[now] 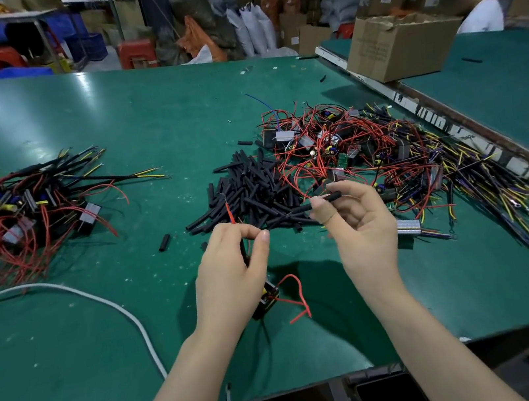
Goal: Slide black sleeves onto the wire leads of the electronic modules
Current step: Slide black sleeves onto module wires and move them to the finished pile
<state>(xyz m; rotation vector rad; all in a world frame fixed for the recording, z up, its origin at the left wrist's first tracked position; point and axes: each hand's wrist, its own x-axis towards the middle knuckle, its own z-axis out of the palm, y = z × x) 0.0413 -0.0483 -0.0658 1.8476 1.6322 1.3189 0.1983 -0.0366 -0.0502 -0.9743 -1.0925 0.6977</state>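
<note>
While the left hand (232, 267) pinches a red wire lead (230, 213) upright, its black module (266, 298) hangs below the palm above the green surface (105, 121). Just beside it, the right hand (359, 220) pinches a black sleeve (323, 200) near the sleeve pile (250, 185).

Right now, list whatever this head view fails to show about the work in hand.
- Small black module: mostly hidden under the left hand.
- Thin red lead tip: too small to read.
- Short black sleeve: middle covered by the right hand grip.
- Left module pile: cut off by the frame edge.
</note>
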